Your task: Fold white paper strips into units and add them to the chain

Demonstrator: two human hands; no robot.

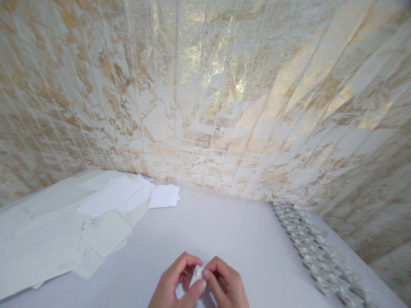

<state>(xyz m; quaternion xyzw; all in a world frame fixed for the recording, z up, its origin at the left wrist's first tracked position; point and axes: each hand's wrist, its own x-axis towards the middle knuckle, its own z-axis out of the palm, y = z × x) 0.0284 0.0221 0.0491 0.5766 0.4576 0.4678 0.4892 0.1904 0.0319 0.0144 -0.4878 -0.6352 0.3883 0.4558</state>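
Observation:
Both hands meet at the bottom middle of the view, over a white table (224, 231). My left hand (175, 282) and my right hand (226, 284) pinch a small folded piece of white paper (196, 275) between fingers and thumbs. The fingers of both hands curl around it, and most of the piece is hidden behind them.
Loose white paper sheets (112, 196) and a printed sheet (105, 231) lie scattered on the left. A small stack of paper squares (164, 196) sits near the back. Rows of several folded paper pieces (316, 252) run along the right edge. A gold-and-white marbled wall (205, 94) stands behind.

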